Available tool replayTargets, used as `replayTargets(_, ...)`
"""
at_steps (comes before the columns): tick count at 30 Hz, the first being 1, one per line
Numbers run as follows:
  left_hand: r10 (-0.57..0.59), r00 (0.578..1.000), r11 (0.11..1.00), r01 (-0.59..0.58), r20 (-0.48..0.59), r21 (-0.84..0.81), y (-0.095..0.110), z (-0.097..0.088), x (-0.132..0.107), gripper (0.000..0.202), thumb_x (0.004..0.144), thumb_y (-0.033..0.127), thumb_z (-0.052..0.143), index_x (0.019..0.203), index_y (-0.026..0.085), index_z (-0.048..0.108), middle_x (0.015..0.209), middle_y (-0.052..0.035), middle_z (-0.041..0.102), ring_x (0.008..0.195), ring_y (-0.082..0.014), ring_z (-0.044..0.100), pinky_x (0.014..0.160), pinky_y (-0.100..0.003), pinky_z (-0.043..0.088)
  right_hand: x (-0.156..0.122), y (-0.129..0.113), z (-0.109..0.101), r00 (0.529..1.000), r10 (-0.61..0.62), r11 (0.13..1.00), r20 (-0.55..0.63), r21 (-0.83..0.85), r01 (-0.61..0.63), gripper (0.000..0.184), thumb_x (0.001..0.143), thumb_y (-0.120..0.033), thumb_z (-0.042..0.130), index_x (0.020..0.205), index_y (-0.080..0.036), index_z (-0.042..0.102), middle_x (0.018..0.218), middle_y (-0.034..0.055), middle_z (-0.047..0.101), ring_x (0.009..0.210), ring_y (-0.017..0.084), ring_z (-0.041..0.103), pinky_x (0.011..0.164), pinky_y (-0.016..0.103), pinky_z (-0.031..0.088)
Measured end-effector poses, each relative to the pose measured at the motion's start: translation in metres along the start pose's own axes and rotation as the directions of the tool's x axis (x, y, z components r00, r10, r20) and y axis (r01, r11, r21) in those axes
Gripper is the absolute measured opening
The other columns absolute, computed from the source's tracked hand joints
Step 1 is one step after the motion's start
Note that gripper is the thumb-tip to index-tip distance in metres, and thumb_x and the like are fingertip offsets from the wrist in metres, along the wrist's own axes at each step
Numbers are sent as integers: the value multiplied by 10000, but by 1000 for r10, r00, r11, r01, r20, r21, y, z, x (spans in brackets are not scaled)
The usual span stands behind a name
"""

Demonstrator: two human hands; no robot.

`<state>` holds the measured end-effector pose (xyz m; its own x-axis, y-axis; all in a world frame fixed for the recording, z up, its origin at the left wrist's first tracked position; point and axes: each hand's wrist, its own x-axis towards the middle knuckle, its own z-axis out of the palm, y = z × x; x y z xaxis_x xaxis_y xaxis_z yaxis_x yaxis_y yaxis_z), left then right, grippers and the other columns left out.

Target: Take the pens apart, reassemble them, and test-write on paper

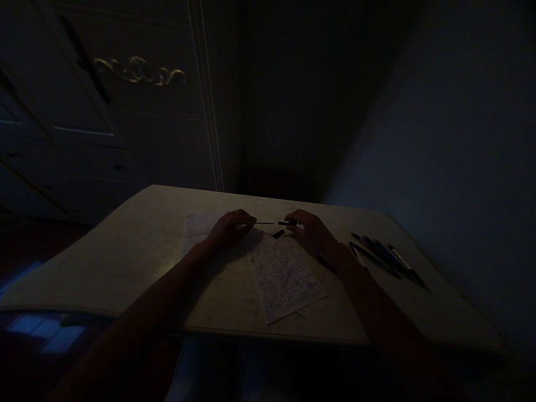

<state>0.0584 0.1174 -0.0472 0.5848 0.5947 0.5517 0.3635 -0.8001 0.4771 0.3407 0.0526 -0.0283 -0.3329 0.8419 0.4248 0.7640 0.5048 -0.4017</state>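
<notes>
The scene is very dark. My left hand (228, 228) rests on the pale table (138, 245), fingers pinched on a thin pen refill (263, 223) that points right. My right hand (309, 228) is curled, fingertips closed on a short dark pen piece (285, 223) facing the refill's tip. A small dark cap-like piece (278, 234) lies on the table just below the gap between my hands. A scribbled sheet of paper (287, 282) lies under and in front of my hands. A second sheet (199, 226) sits under my left hand.
Several pens (387, 257) lie in a row on the table right of my right wrist. A dark cabinet with an ornate handle (140, 71) stands behind on the left. A wall (452, 156) runs along the right. The near table edge (251, 329) is close to my body.
</notes>
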Motion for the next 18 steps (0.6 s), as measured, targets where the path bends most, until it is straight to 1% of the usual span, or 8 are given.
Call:
replayTargets(5,-13,1000,1000,13,7,3,0,0,0,208,907,234,577,1013,213,755,951,-83,731,826,-188,686,774,-347,554,0,-1,3,998,-64,997,-21,31,64,189,847,-131,666,1026,-186,688,977,81,690,863,199,651,797,346,515)
replayTargets(11,-8,1000,1000,8,23,9,0,-1,0,209,903,231,583,1017,223,758,958,-83,730,826,-191,693,771,-342,558,0,-2,4,997,-72,997,-41,33,73,208,852,-120,650,1042,-194,691,969,77,688,862,198,646,801,346,511)
replayTargets(18,5,1000,1000,-5,9,2,0,-1,-1,210,909,248,581,1012,223,762,952,-78,730,827,-193,695,759,-328,552,0,-5,3,996,-89,995,-13,51,90,230,865,-139,647,1081,-201,698,1004,86,696,919,214,653,821,360,519)
